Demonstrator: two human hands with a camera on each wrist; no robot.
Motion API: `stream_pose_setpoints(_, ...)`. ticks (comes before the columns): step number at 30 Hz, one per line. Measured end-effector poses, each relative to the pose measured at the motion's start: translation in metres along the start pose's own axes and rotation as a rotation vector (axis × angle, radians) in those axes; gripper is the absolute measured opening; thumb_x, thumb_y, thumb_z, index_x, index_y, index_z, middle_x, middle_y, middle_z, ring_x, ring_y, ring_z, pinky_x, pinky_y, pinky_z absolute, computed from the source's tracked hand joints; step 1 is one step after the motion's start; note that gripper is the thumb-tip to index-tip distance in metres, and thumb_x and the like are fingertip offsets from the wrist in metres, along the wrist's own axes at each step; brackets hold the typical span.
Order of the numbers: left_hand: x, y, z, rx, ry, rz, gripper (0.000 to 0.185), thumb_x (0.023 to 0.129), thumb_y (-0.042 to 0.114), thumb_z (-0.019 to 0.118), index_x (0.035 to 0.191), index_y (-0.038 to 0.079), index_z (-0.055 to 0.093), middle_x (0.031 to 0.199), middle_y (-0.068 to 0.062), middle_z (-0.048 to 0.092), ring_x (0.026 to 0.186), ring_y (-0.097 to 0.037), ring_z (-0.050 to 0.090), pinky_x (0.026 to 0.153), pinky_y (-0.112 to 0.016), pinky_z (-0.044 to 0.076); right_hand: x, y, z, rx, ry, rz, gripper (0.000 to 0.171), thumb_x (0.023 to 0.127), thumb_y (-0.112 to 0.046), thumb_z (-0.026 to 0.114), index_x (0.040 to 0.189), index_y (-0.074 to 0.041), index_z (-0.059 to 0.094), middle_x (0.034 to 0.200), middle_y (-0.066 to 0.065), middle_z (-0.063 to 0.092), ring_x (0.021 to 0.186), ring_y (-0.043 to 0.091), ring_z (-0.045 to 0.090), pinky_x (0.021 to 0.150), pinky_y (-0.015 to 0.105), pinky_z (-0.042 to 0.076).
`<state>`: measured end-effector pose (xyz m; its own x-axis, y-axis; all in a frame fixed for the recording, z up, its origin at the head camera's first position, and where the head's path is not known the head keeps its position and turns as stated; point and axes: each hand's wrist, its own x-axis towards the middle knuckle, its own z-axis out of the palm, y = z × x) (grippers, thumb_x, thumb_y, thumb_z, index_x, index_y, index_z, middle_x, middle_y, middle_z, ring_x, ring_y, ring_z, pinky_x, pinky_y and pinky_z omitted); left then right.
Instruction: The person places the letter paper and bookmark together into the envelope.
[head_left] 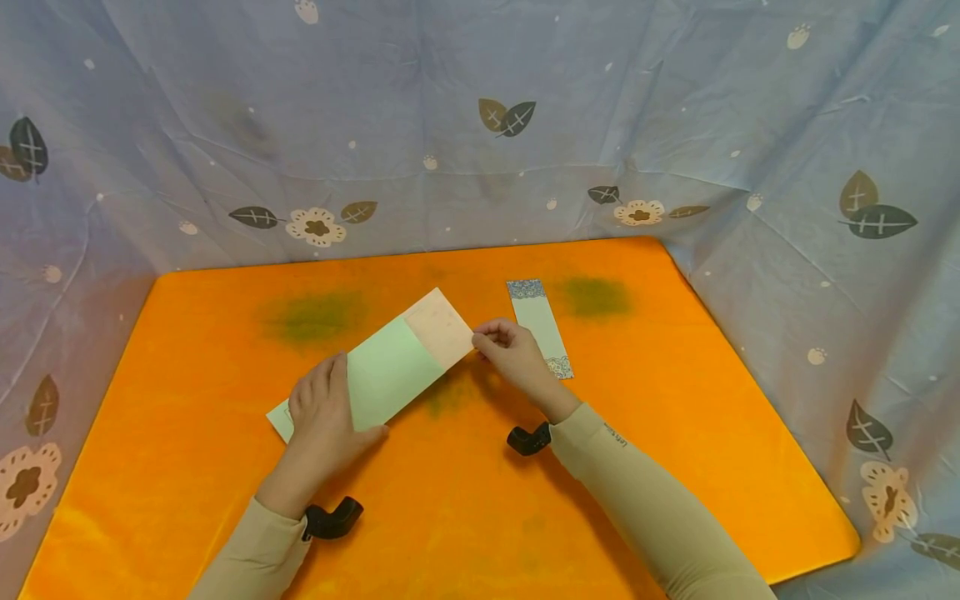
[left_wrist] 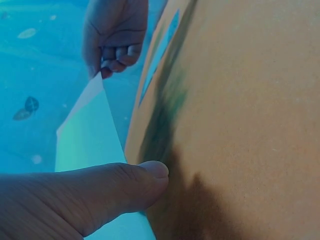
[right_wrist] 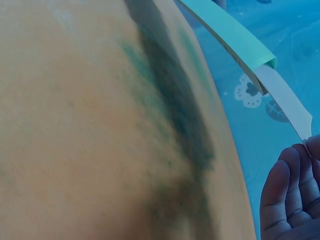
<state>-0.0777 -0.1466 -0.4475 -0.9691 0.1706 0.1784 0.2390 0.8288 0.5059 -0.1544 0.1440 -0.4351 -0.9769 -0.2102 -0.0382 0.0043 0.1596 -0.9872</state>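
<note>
A pale green envelope (head_left: 390,375) lies slantwise on the orange table (head_left: 675,433), its far end lifted. A pinkish card (head_left: 442,327) sticks out of that end. My left hand (head_left: 322,417) rests flat on the envelope's near end, and its thumb (left_wrist: 125,190) lies across the green paper (left_wrist: 90,135). My right hand (head_left: 491,337) pinches the card's far corner between thumb and fingers. The right wrist view shows the envelope (right_wrist: 230,30) and card (right_wrist: 282,95) edge-on, with my curled fingers (right_wrist: 290,200) at the card's tip.
A narrow pale strip (head_left: 540,327) with blue patterned ends lies on the table just behind my right hand. Blue leaf-print cloth (head_left: 480,125) walls the table at the back and both sides. Dark green smudges (head_left: 315,315) mark the orange surface.
</note>
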Motion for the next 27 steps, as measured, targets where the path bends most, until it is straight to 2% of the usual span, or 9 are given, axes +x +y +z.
stream_pose_setpoints(8, -0.0001, 0.0014, -0.0001, -0.006, -0.002, 0.002, 0.123, 0.063, 0.035, 0.091, 0.149, -0.007, 0.015, 0.145, -0.03, 0.023, 0.13, -0.049, 0.02, 0.102, -0.065, 0.011, -0.001, 0.0014, 0.0022, -0.016, -0.006, -0.002, 0.019, 0.095, -0.024, 0.064, 0.106, -0.009, 0.064, 0.101, 0.025, 0.063, 0.093, 0.042, 0.06, 0.084, 0.053, 0.05)
stream_pose_setpoints(18, -0.0004, 0.0031, -0.0003, -0.002, -0.012, 0.001, 0.122, 0.063, 0.034, 0.092, 0.149, -0.007, 0.015, 0.144, -0.03, 0.023, 0.129, -0.049, 0.021, 0.102, -0.065, 0.011, -0.0043, 0.0045, 0.0034, -0.029, -0.033, 0.022, 0.029, 0.094, -0.03, 0.064, 0.111, -0.006, 0.063, 0.105, 0.025, 0.062, 0.095, 0.041, 0.059, 0.084, 0.056, 0.047)
stream_pose_setpoints(27, -0.0001, 0.0045, 0.0002, 0.012, -0.015, 0.007, 0.123, 0.063, 0.035, 0.091, 0.149, -0.008, 0.015, 0.144, -0.03, 0.023, 0.129, -0.049, 0.021, 0.102, -0.065, 0.012, -0.0056, 0.0052, 0.0047, -0.041, -0.02, -0.003, 0.019, 0.095, -0.027, 0.063, 0.107, -0.011, 0.065, 0.101, 0.023, 0.064, 0.092, 0.04, 0.06, 0.081, 0.053, 0.049)
